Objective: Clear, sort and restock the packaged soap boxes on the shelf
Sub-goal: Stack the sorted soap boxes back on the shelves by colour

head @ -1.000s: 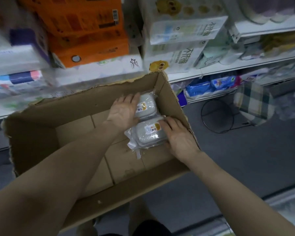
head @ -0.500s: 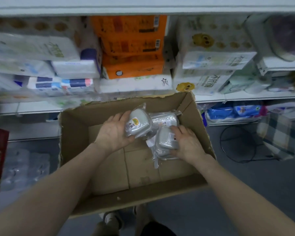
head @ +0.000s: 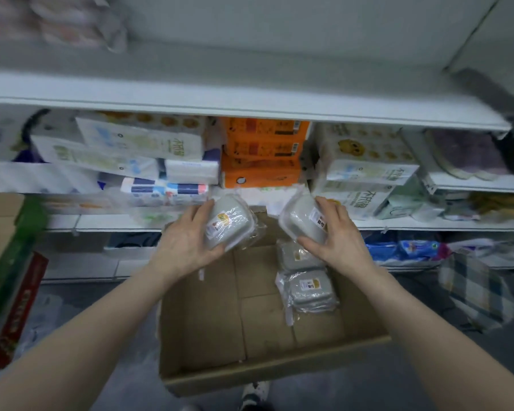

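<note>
My left hand (head: 187, 241) grips a grey soap box in clear plastic wrap (head: 230, 223), lifted above the open cardboard carton (head: 264, 372). My right hand (head: 336, 238) grips a second wrapped grey soap box (head: 301, 219) at the same height, just right of the first. Two more wrapped soap boxes lie in the carton's right side: one (head: 297, 258) partly hidden under my right hand, the other (head: 312, 290) in front of it. A bare white shelf board (head: 250, 105) runs across the view above both hands.
Below the white board, the shelf holds tissue packs (head: 125, 149), orange packs (head: 261, 152) and white packs (head: 365, 170). A red and green box (head: 9, 295) stands at the left. A checked cloth (head: 475, 289) hangs at the right. My shoe (head: 254, 393) shows below the carton.
Both hands have lifted a wrapped soap box each out of the carton and moved apart. The view has tilted upward, bringing the bare upper shelf board into sight.
</note>
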Available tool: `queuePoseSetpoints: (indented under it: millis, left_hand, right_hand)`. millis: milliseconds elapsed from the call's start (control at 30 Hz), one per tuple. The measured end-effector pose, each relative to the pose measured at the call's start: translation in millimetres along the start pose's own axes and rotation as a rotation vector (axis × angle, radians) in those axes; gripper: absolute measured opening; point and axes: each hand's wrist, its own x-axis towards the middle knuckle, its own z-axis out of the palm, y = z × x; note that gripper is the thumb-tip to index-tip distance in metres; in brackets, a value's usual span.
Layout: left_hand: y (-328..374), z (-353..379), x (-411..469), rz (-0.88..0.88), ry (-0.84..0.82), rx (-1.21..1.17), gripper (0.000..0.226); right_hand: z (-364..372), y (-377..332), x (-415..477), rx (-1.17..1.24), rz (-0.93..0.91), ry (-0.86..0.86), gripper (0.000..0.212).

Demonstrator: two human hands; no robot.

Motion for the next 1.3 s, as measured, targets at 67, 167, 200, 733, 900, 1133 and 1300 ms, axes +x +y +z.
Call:
queuePoseSetpoints:
  millis: [67,167,200,733,900,1133,1300]
  left_hand:
    - [-6,-24,3,0.024,0.048,0.007,0.092]
    - [-13,-63,14,0.032,0.122,0.009,0.090]
    - [-14,-75,20,0.033,0.147,0.014,0.090]
    - [-44,-166,122,-0.140,0.268,0.160,0.080]
    - [-53,-172,151,-0.123,0.256,0.161,0.079]
    - [-63,-187,190,-0.049,0.192,0.226,0.084]
    - [-76,-191,197,0.038,0.177,0.270,0.077]
  right_hand:
    - [-19,-22,14,0.036,-0.022,0.073,0.089]
    - [-44,-50,41,0.049,-0.073,0.175,0.084]
    - [-51,-57,52,0.057,-0.093,0.193,0.083]
    - [-81,-129,253,-0.155,-0.113,0.162,0.045]
    - [-64,-140,265,-0.211,-0.056,0.202,0.054]
    - [-70,-163,261,-0.099,-0.129,0.180,0.039]
    - [-86,-158,264,-0.212,-0.341,0.110,0.064]
